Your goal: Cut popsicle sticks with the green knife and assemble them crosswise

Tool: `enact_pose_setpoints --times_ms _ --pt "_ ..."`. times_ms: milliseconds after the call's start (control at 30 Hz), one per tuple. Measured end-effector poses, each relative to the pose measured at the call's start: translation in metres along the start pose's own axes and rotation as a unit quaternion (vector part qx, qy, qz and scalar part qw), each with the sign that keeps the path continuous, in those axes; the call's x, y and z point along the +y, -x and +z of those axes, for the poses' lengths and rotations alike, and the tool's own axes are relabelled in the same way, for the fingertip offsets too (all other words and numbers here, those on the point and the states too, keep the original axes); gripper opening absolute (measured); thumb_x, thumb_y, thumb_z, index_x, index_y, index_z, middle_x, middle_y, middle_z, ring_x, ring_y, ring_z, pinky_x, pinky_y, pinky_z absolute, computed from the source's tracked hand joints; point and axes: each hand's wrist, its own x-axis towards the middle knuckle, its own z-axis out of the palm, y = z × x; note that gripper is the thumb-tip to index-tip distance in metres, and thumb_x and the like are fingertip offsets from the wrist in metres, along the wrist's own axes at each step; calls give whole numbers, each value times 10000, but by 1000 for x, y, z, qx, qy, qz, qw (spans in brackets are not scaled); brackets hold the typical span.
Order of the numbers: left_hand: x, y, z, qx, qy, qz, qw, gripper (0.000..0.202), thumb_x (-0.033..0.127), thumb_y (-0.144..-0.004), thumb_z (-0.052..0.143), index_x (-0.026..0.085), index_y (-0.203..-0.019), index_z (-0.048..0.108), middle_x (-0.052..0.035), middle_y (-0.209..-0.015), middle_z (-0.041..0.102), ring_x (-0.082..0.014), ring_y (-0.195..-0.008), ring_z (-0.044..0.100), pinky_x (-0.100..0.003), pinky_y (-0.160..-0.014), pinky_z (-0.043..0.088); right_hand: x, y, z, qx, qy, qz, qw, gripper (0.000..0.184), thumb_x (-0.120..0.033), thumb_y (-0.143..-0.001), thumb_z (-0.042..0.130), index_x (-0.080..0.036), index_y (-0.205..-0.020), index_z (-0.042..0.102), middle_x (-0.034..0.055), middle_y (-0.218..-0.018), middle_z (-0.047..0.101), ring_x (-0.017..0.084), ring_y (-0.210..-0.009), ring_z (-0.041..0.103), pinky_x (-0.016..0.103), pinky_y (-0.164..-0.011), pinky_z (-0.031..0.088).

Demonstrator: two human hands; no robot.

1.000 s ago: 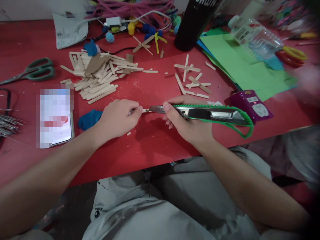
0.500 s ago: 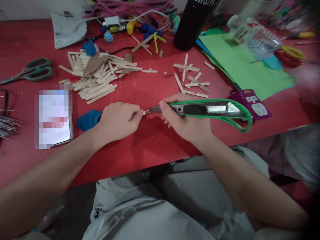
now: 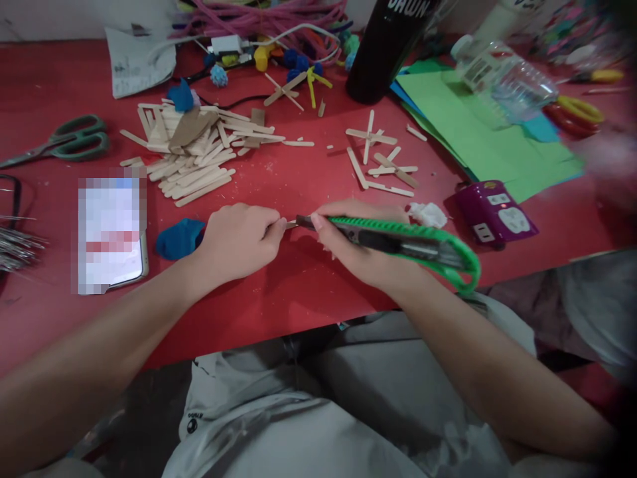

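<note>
My right hand is closed round a green utility knife, with the thumb laid along its front end. The blade tip meets a small piece of wooden stick that my left hand pinches between thumb and fingers. Both hands rest low over the red table, near its front edge. Most of the little stick is hidden inside my left fingers.
A heap of wooden craft sticks lies behind my left hand, and glued stick crosses lie behind my right. Close by are a phone, a blue lump, green scissors, a purple socket block, green paper and a black bottle.
The knife's rear end has swung down and toward me, so the handle now slants across my right hand. The blade tip stays at the stick. My left hand has barely moved.
</note>
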Motion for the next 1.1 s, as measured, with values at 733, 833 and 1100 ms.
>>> enact_pose_setpoints --times_ms 733,833,1100 --pt "-1 1 0 4 -3 -3 1000 427 434 -945 372 214 -765 690 -78 -730 701 -240 -708 631 -324 -562 245 5 -4 -3 -18 -6 -13 1000 180 -377 -954 599 -279 -860 716 -6 -740 722 183 -698 692 325 -697 571" --pt "-1 1 1 1 -5 -1 1000 428 430 -944 369 223 -793 712 -77 -745 709 -245 -727 634 -325 -564 259 13 -7 -4 -12 9 -19 1000 191 -364 -942 615 -294 -793 713 0 -687 701 204 -699 690 354 -731 576" --pt "-1 0 1 5 -13 1 1000 435 424 -946 366 216 -777 709 -78 -753 720 -238 -721 642 -325 -559 247 7 -2 0 -25 -29 -36 999 145 -360 -939 618 -284 -900 734 -13 -730 720 166 -603 661 314 -626 561"
